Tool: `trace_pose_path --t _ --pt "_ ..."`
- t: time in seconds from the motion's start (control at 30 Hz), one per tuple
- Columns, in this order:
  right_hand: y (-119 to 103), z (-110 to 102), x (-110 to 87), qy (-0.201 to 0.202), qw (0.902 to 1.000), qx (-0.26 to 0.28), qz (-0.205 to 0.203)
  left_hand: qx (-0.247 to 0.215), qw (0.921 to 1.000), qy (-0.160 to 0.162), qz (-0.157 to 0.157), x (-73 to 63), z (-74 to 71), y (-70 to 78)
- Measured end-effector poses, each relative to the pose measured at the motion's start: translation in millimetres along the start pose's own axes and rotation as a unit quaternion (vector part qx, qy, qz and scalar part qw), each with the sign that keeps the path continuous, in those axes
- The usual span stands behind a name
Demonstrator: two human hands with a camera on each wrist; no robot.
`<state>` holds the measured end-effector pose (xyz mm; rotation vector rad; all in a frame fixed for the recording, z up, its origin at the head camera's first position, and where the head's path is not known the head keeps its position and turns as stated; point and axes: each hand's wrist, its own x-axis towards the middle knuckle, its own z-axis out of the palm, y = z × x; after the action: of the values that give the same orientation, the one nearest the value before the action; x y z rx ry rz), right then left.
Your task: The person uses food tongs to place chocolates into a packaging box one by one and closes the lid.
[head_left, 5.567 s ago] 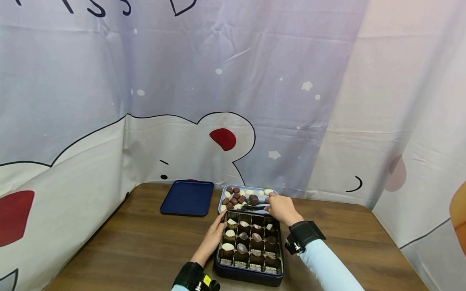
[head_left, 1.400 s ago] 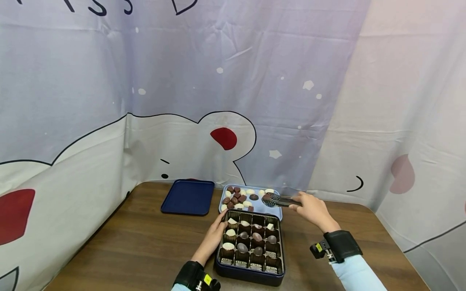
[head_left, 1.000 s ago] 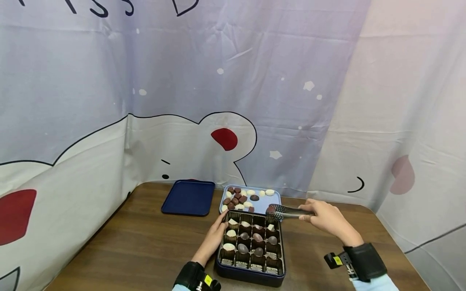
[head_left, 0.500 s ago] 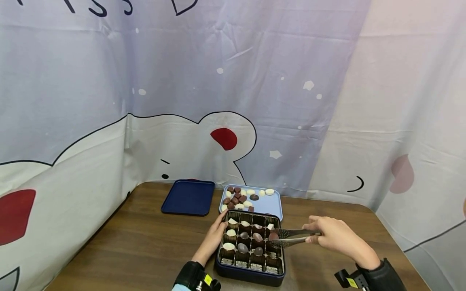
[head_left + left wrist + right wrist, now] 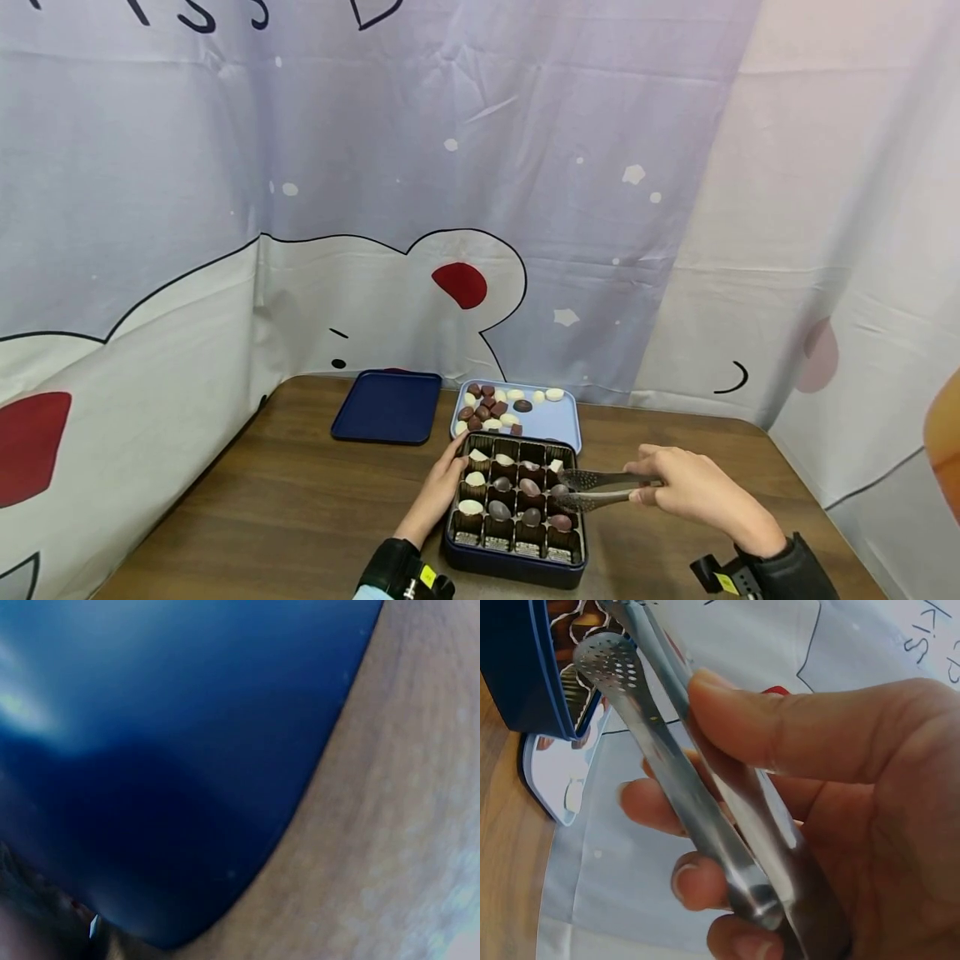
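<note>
My right hand [image 5: 697, 492] holds metal tongs [image 5: 600, 490] by the handles, thumb on one arm and fingers on the other in the right wrist view. Their perforated tips are parted over the right column of a dark blue box [image 5: 517, 571] with a black and gold divided insert. A reddish-brown chocolate [image 5: 560, 523] sits in that column, just nearer than the tips. The front row of compartments holds none. My left hand [image 5: 433, 492] rests along the box's left side, fingers reaching to the far left corner. The left wrist view shows the blue side wall [image 5: 165, 750] up close.
Behind the box lies a light blue tray [image 5: 558, 425] with several white and brown chocolates, bunched mostly at its left. A dark blue lid [image 5: 387, 408] lies to its left. A printed curtain [image 5: 375, 167] hangs behind the wooden table [image 5: 300, 508].
The right hand has brought the tongs from the tray to the box's right column. The reddish-brown chocolate, between the tips half a second ago, now lies in a compartment. Left hand unmoved.
</note>
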<state>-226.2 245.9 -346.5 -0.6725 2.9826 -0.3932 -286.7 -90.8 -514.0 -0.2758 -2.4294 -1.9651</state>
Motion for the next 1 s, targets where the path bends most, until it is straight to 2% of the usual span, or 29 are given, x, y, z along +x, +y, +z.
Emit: trace_pose_path --t 0.17,0.37,0.47,0.7,1.0 --pt "-3.8 -1.7 9.1 0.022 0.9997 0.004 0.012 0.001 1.0 0.003 -0.001 0.0 0.9 1.2" --pt "-6.6 2.8 31.1 0.089 0.9958 -0.013 0.017 0.006 1.0 0.002 -0.005 -0.8 2.0 1.1" --pt "-6.2 6.9 44.0 0.108 0.9938 -0.014 0.022 0.006 1.0 0.002 -0.003 -1.0 1.8 1.8" --pt "-9.5 24.0 80.3 0.112 0.9921 -0.037 0.044 0.011 0.9999 0.008 0.007 0.0 -0.3 2.5" --pt "-16.3 50.7 120.0 0.068 0.9935 -0.051 0.076 0.014 0.9999 0.006 0.003 0.5 0.1 2.9"
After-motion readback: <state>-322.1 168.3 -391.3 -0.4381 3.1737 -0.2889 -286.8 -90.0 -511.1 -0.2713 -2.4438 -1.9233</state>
